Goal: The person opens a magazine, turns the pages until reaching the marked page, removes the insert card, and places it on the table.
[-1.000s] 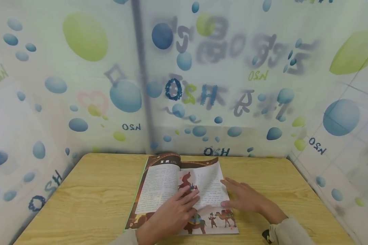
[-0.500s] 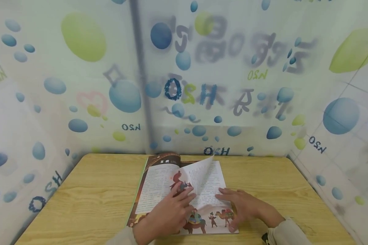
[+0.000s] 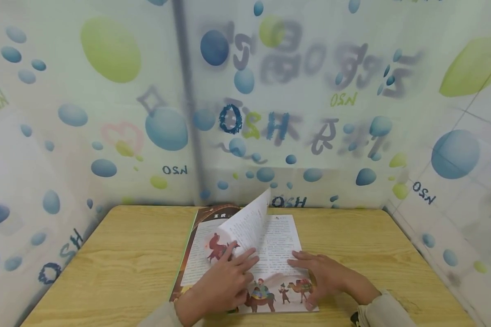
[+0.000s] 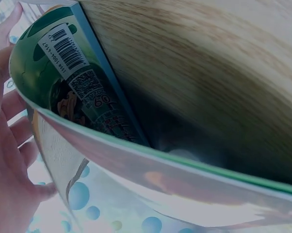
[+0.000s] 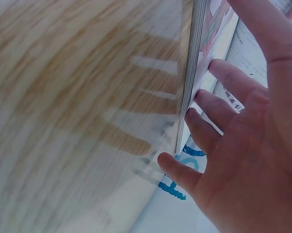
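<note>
An open magazine (image 3: 284, 240) with text and camel drawings lies on the wooden table. One page (image 3: 247, 225) stands half turned, its top corner raised and its body curling leftward. My left hand (image 3: 221, 281) has its fingers spread against the lower part of that page. At the lower right edge, my right hand (image 3: 331, 274) rests with fingers spread over the right page. In the left wrist view, the green back cover (image 4: 32, 63) with a barcode curves up beside my left fingers. The right wrist view has my right fingers (image 5: 216, 109) along the magazine's page edges.
The wooden table (image 3: 127, 254) extends to both sides of the magazine. A pale curtain (image 3: 237, 91) with blue and green drops hangs behind the table and along its sides. A dark band (image 3: 355, 318) shows at my right cuff.
The page has lifted off the right side and swung leftward, baring text beneath. My left hand has shifted slightly left with it. My right hand has moved down to the lower right edge.
</note>
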The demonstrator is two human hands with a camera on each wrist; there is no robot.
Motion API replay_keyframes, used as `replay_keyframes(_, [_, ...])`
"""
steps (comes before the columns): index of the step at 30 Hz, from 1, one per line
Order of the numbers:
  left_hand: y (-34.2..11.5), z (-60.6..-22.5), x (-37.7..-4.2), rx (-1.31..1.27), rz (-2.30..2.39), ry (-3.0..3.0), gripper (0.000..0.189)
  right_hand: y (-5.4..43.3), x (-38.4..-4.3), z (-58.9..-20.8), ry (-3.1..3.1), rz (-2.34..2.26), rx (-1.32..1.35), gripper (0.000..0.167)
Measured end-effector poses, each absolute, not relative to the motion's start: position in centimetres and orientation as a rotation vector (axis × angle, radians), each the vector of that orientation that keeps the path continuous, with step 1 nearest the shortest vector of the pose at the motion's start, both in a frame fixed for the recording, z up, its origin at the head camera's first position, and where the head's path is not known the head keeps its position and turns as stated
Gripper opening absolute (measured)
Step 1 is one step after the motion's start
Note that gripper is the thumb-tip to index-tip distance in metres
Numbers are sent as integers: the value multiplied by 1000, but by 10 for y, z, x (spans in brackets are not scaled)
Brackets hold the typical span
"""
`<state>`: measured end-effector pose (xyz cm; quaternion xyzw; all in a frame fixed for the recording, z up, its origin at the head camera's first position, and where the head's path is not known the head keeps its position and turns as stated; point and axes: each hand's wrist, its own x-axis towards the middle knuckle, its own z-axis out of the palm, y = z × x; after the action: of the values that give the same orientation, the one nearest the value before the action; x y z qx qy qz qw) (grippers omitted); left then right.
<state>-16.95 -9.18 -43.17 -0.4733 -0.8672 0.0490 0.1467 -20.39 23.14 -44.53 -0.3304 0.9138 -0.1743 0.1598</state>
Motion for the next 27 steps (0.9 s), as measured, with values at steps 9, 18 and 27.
replay_keyframes(9, [-94, -434, -172, -1310, 186, -2500, 19, 232, -204, -444, 2600, -509, -943, 104])
replay_keyframes(18, [-95, -432, -176, -1231, 236, -2632, 32, 234, -203, -444, 2603, -535, -1004, 104])
replay_keyframes(27, [-100, -434, -177, -1143, 155, -2736, 38, 234, -203, -446, 2598, -530, -963, 105])
